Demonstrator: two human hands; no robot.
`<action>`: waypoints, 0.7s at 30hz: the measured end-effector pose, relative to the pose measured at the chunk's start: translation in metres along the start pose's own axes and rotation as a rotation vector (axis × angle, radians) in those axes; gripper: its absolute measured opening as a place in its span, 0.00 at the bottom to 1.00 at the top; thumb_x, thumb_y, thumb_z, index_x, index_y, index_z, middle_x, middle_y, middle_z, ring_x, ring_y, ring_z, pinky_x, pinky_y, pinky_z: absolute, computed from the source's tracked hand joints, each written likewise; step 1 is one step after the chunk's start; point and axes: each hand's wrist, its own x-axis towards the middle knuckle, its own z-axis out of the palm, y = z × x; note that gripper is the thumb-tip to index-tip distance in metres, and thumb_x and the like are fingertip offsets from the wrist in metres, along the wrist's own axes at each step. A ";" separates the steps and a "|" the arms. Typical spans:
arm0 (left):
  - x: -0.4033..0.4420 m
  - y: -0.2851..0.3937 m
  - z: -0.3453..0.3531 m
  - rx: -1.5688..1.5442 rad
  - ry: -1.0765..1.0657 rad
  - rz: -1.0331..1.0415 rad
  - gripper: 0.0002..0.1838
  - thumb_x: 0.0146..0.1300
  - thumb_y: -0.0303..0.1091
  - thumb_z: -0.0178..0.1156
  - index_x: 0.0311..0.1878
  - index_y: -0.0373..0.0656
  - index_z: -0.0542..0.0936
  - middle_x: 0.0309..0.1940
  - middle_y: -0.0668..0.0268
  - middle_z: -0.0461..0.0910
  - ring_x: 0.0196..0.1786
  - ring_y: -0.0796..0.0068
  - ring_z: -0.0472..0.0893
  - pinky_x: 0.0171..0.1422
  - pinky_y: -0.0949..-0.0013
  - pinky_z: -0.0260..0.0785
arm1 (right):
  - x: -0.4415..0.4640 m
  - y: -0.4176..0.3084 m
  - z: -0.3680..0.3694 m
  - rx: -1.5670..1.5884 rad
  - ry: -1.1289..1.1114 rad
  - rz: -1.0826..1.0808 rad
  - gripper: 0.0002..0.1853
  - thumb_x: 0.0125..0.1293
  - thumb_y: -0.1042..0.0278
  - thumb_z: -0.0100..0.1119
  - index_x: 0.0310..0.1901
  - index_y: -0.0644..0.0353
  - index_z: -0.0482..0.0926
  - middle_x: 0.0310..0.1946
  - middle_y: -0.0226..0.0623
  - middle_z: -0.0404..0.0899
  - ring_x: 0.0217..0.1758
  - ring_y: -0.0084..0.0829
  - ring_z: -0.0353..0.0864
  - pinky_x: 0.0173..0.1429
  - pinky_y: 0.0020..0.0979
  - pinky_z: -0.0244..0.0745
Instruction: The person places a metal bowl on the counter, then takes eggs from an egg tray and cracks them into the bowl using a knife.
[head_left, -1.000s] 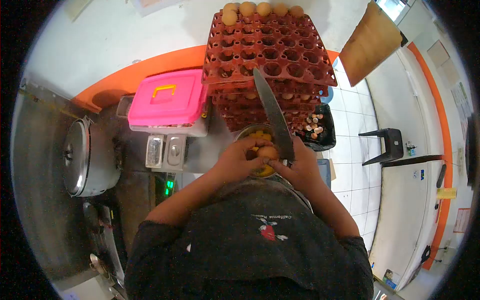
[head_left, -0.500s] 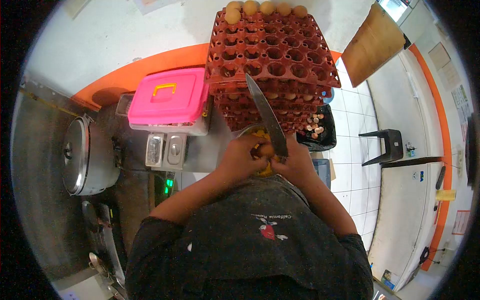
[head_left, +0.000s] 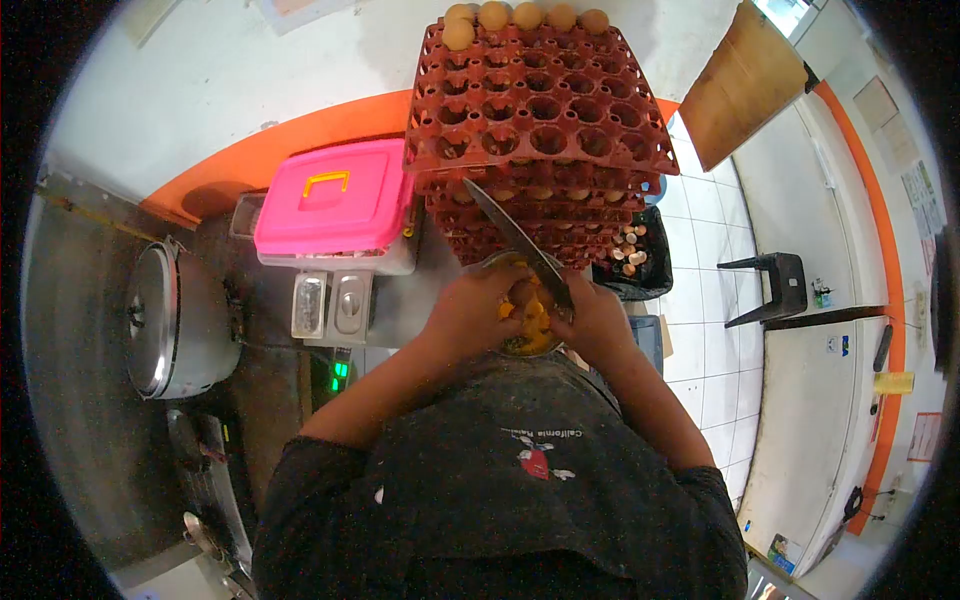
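Over a bowl [head_left: 535, 351] of yellow-orange egg, my left hand [head_left: 470, 308] curls its fingers round a brown egg [head_left: 521, 293]. The egg looks opened, though fingers cover much of the shell. My right hand [head_left: 598, 322] grips a knife [head_left: 516, 236], whose long blade slants up and left across the bowl's far side. The right fingertips are close to the egg; whether they touch it I cannot tell. Just beyond the bowl rises a stack of red egg trays [head_left: 540, 110], with several brown eggs [head_left: 527, 15] along the top tray's far row.
Left of the trays sits a pink-lidded box [head_left: 335, 195], with small metal containers [head_left: 349, 303] in front. A large lidded pot [head_left: 185, 320] stands farther left. To the right are a black-lined bin [head_left: 640, 262] with eggshells and a black stool [head_left: 780, 286] on the tiled floor.
The knife's tip has swung left and down. Between my hands the egg looks opened now, and more yellow-orange egg shows in the bowl below.
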 end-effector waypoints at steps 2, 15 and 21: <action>0.000 0.006 -0.003 0.059 -0.001 -0.023 0.29 0.55 0.40 0.75 0.61 0.45 0.81 0.52 0.53 0.87 0.52 0.47 0.89 0.58 0.50 0.81 | -0.001 0.001 0.000 0.034 0.034 0.006 0.36 0.58 0.61 0.78 0.66 0.60 0.72 0.46 0.58 0.88 0.50 0.58 0.89 0.53 0.50 0.85; 0.078 0.114 0.010 -0.583 -0.091 0.195 0.29 0.68 0.39 0.72 0.67 0.39 0.75 0.61 0.50 0.82 0.66 0.55 0.82 0.72 0.55 0.74 | -0.021 0.020 -0.097 0.135 0.859 0.165 0.27 0.61 0.58 0.82 0.55 0.61 0.78 0.46 0.45 0.87 0.46 0.46 0.89 0.52 0.44 0.84; 0.122 0.141 -0.075 -0.094 0.019 0.474 0.22 0.70 0.35 0.64 0.65 0.43 0.79 0.59 0.51 0.84 0.63 0.45 0.83 0.67 0.47 0.75 | -0.027 0.041 -0.128 0.462 0.926 0.162 0.26 0.64 0.74 0.76 0.60 0.64 0.73 0.48 0.38 0.85 0.39 0.30 0.83 0.45 0.33 0.82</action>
